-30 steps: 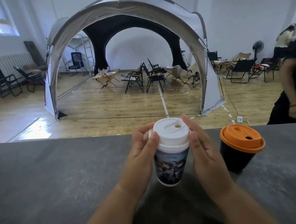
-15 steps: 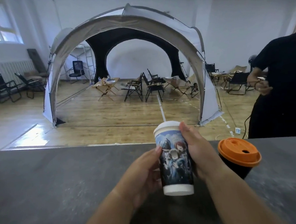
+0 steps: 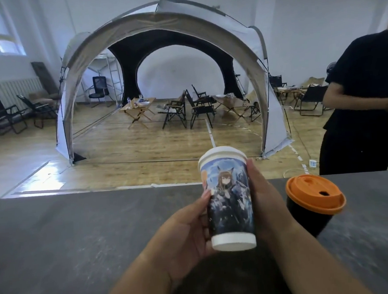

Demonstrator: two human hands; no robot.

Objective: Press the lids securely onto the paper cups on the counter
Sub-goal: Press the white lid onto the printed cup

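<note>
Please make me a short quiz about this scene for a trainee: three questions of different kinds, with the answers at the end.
1. True or false: the black cup has an orange lid.
2. Who holds the printed cup? A: left hand only. B: right hand only. C: both hands.
3. Fill in: the printed cup's lid is ____ in colour.
Key: 1 true; 2 C; 3 white.
</note>
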